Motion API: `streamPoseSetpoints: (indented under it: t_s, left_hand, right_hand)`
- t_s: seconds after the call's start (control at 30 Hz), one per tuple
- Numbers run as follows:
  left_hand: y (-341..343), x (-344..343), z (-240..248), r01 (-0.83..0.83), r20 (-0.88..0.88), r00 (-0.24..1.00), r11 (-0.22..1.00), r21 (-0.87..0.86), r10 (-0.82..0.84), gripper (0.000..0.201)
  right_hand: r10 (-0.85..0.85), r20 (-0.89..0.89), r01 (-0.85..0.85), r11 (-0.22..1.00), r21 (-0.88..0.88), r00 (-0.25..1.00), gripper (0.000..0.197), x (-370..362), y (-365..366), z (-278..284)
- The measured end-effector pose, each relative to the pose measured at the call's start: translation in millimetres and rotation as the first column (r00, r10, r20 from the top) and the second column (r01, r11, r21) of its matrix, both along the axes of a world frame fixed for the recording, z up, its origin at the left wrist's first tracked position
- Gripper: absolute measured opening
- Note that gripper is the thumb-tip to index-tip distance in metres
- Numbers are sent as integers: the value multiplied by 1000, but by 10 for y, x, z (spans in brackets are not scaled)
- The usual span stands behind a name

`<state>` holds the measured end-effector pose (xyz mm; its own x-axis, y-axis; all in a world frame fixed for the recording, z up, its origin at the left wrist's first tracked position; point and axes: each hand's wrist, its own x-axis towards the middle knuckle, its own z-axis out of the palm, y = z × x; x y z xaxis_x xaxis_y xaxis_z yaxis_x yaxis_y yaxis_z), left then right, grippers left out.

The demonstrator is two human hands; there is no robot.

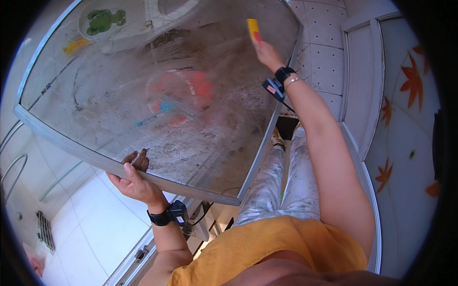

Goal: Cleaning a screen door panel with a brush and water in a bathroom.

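Observation:
A large window screen (214, 105) with dusty grey mesh and a metal frame is tilted up in front of me. My left hand (136, 186) is closed on its lower edge, thumb on the near side; the other fingers show darkly through the mesh. Near the screen's upper right, my right hand (270, 55) is closed round a small yellow tool (252, 27). A patch of red shows where the tool meets the fingers. The tool's kind is not clear, and whether it touches the mesh I cannot tell.
Blurred behind the mesh are a red round basin (202, 88), a teal thing (166, 106) and a green frog-shaped thing (100, 21). A floor drain (45, 231) lies in white tiles at left. A door panel with orange leaves (412, 81) stands at right.

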<state>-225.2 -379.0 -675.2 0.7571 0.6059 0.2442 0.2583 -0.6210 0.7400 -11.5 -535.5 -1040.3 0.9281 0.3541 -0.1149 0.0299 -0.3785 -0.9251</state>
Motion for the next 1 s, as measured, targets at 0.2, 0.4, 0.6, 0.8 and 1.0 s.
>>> streamPoseSetpoints:
  t_s: [0.2,0.4,0.6,0.8,1.0]
  left_hand:
    - [20,-34,47,1,3,1000,1000,26,-1,39]
    - [-61,67,6,52,8,999,999,8,-52,37]
    - [-27,5,75,-17,-11,1000,999,43,18,34]
    - [-75,16,58,3,5,1000,1000,-7,-3,34]
    - [-112,55,23,0,25,1000,1000,-20,1,42]
  right_hand:
    - [323,207,-322,946,-39,923,30,-340,514,1161]
    - [13,-104,-39,966,-255,994,46,66,30,-257]
    - [170,-99,-165,985,56,981,44,-212,521,479]
    - [392,276,-377,920,-109,877,32,-890,225,1276]
    - [38,-154,-105,888,-448,987,43,-974,-489,-67]
